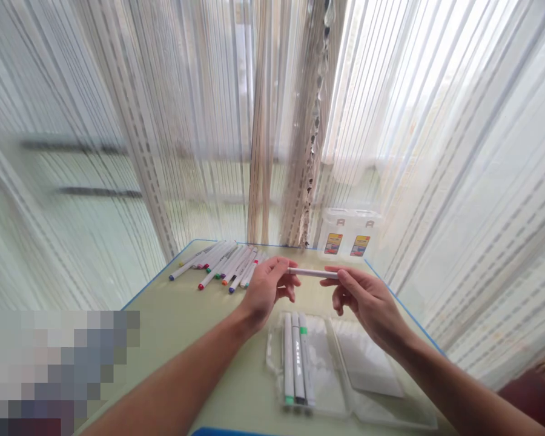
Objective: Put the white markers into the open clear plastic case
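Observation:
A white marker is held level above the table, one end in each hand. My left hand pinches its left end, where the tip is hidden by the fingers. The right end sits between thumb and fingers of my right hand. Below the hands lies an opened clear plastic case. Several markers stand side by side along its left part, with green and black ends showing. To the left, a loose heap of white markers with coloured ends lies on the table.
The pale green table has a blue edge. At its far right stands a clear case with two yellow-and-blue labels. Sheer striped curtains hang right behind the table. A white sheet lies in the open case's right half.

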`<action>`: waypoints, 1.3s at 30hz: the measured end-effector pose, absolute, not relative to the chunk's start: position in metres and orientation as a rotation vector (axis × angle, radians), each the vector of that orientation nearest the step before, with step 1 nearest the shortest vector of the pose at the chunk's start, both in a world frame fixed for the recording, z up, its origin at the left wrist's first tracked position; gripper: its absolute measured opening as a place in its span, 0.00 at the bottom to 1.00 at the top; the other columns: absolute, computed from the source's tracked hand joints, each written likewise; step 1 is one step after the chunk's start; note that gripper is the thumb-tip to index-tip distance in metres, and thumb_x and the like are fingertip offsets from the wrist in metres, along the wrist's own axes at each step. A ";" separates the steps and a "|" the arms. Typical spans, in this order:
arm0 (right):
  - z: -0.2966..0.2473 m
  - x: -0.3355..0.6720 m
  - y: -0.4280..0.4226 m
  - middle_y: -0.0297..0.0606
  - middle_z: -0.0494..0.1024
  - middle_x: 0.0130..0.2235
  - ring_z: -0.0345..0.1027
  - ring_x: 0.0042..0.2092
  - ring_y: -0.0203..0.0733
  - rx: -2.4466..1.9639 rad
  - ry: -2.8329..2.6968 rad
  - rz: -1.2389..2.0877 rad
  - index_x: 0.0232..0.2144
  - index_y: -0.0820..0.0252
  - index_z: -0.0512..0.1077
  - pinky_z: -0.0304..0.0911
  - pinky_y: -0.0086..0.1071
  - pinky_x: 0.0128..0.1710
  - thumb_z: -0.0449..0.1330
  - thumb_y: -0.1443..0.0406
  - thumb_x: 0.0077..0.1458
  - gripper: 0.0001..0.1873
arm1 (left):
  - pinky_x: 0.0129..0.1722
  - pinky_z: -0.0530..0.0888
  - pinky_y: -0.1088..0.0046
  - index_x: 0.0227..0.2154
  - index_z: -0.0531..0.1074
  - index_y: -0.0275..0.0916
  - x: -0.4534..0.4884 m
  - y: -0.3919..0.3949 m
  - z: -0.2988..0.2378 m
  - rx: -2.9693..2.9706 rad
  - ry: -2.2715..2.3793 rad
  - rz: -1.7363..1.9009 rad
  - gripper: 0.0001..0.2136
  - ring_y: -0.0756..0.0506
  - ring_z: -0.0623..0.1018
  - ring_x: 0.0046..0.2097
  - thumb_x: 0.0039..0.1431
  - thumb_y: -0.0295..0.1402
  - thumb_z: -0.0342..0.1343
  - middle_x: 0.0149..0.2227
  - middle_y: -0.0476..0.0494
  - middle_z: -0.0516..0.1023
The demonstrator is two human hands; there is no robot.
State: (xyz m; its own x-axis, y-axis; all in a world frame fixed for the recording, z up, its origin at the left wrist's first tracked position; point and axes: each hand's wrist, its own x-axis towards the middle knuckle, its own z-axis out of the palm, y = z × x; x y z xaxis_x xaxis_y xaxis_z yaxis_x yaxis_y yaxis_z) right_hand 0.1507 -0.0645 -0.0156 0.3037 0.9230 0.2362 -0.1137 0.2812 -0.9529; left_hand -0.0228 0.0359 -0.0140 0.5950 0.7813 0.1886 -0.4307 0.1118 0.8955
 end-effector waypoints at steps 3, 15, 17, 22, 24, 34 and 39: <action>-0.015 0.152 -0.063 0.45 0.81 0.36 0.68 0.23 0.34 -1.020 -0.941 0.884 0.40 0.62 0.78 0.64 0.30 0.20 0.65 0.54 0.55 0.17 | 0.22 0.70 0.73 0.37 0.74 0.32 -0.022 0.036 -0.014 1.140 0.379 0.957 0.15 0.51 0.70 0.23 0.60 0.42 0.56 0.27 0.42 0.76; -0.012 0.155 -0.058 0.44 0.81 0.33 0.66 0.20 0.31 -1.011 -0.767 0.907 0.35 0.65 0.79 0.60 0.26 0.17 0.70 0.56 0.48 0.18 | 0.26 0.72 0.72 0.42 0.76 0.29 -0.024 0.038 -0.012 1.164 0.319 0.948 0.14 0.51 0.72 0.25 0.59 0.35 0.57 0.30 0.38 0.79; -0.014 0.156 -0.057 0.44 0.81 0.33 0.66 0.21 0.31 -1.018 -0.781 0.899 0.35 0.65 0.79 0.60 0.25 0.17 0.70 0.55 0.49 0.18 | 0.25 0.72 0.72 0.40 0.77 0.29 -0.024 0.038 -0.012 1.193 0.340 0.967 0.13 0.51 0.72 0.25 0.59 0.35 0.57 0.30 0.38 0.79; -0.018 0.157 -0.058 0.41 0.80 0.31 0.66 0.20 0.30 -1.049 -0.876 0.836 0.33 0.65 0.78 0.62 0.25 0.18 0.69 0.55 0.50 0.17 | 0.24 0.71 0.74 0.35 0.76 0.30 -0.025 0.039 -0.013 1.281 0.406 0.968 0.11 0.52 0.71 0.23 0.57 0.35 0.60 0.27 0.42 0.78; -0.018 0.157 -0.059 0.40 0.79 0.29 0.66 0.20 0.30 -1.071 -0.930 0.804 0.32 0.64 0.77 0.62 0.25 0.18 0.69 0.55 0.50 0.17 | 0.24 0.70 0.74 0.32 0.74 0.31 -0.025 0.039 -0.014 1.330 0.436 0.943 0.10 0.52 0.70 0.22 0.55 0.35 0.61 0.25 0.44 0.77; -0.016 0.147 -0.067 0.30 0.72 0.17 0.64 0.19 0.31 -1.206 -1.101 0.852 0.27 0.60 0.67 0.59 0.24 0.18 0.74 0.55 0.41 0.22 | 0.23 0.71 0.74 0.26 0.67 0.35 -0.019 0.026 -0.019 1.605 0.472 0.824 0.12 0.51 0.72 0.23 0.51 0.36 0.64 0.25 0.49 0.73; -0.013 0.144 -0.068 0.32 0.74 0.19 0.66 0.19 0.32 -1.241 -1.148 0.943 0.27 0.62 0.69 0.59 0.23 0.18 0.72 0.53 0.44 0.21 | 0.22 0.71 0.77 0.25 0.64 0.36 -0.018 0.020 -0.020 1.697 0.426 0.831 0.14 0.52 0.71 0.24 0.52 0.36 0.65 0.24 0.53 0.67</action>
